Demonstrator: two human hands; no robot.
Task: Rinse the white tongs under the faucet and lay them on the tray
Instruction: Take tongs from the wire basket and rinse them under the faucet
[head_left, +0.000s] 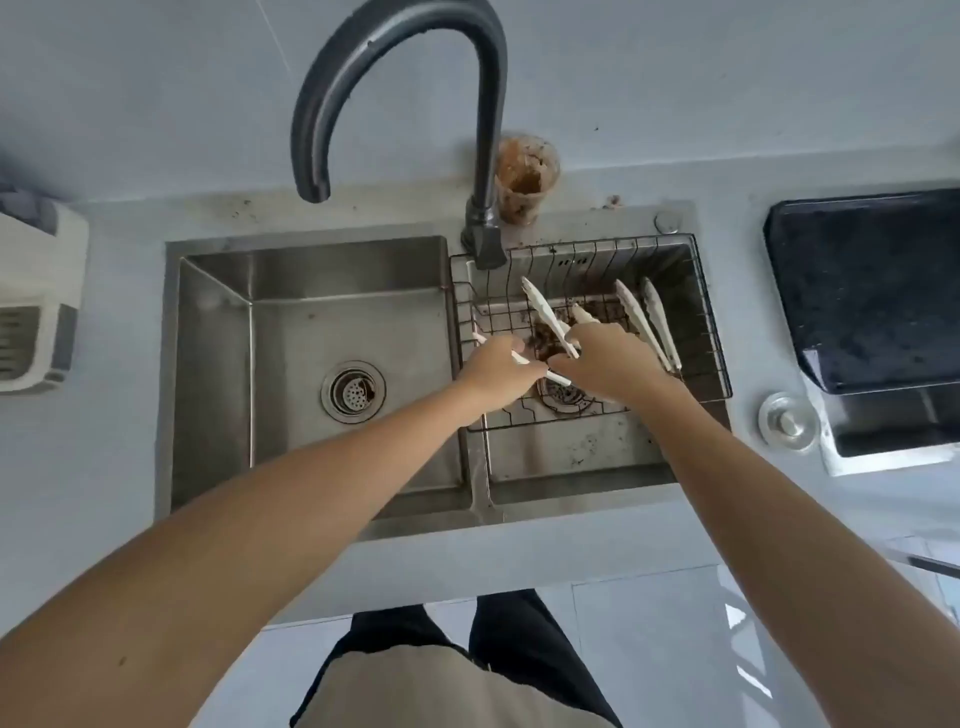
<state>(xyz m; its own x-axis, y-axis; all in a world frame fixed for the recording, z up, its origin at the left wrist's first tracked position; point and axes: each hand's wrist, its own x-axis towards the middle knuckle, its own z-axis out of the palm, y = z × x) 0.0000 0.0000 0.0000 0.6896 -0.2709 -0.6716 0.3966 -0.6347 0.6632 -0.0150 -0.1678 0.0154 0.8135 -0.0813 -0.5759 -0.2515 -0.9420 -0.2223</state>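
Both hands work over the wire basket (711, 332) in the right basin, just right of centre frame. The left hand (496, 371) has its fingers curled round one thin white tongs (530, 364) lying crosswise. The right hand (605, 364) pinches a second white pair (550, 322) that points up and left, toward the faucet (395, 78) base.

The spout hangs over the left basin (311, 364) and no water shows, so the rinse appears not yet begun. To do it well, lift one pair clear of the wires without snagging, carry it left beneath the spout, and turn it so both arms get washed.

The basket also holds a third pair (652, 322) at its right side and dark brown residue. A dirty cup (524, 182) stands behind the faucet. The dark tray (862, 291) waits on the surface at right.
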